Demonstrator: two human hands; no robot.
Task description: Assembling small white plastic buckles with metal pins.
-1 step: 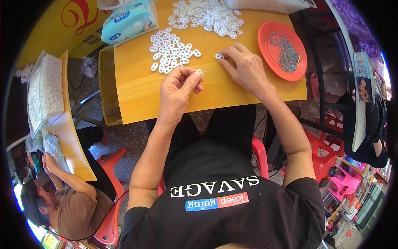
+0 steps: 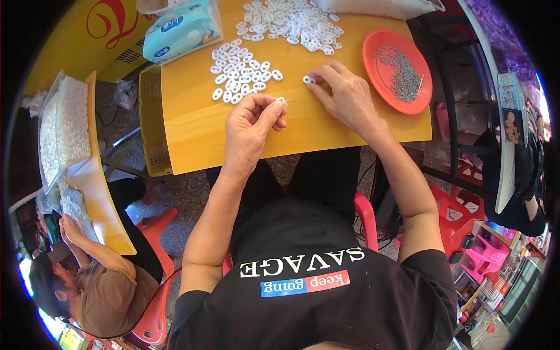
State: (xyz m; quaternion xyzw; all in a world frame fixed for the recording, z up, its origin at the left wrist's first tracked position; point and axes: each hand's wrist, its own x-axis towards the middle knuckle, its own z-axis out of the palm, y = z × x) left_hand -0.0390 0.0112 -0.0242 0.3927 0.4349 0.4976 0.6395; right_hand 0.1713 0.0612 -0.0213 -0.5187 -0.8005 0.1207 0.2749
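Mid-assembly, by the look: left hand [image 2: 252,125] pinching small white plastic link with thin metal pin [image 2: 282,101] above yellow wooden surface [image 2: 192,116], right hand [image 2: 344,93] fingertips pressing single white oval link [image 2: 308,80] flat; next move likely demands fine alignment.

1. The small white piece [image 2: 281,101] pinched in my left hand [image 2: 251,125] is mostly covered by my fingertips; its shape is too small to tell.
2. My right hand [image 2: 344,96] hides part of the white ring [image 2: 308,80] under my fingers.
3. The far pile of white rings [image 2: 291,23] and the tissue pack [image 2: 182,29] are cut off by the top edge.
4. The thin metal pieces on the orange plate [image 2: 379,49] blur together.
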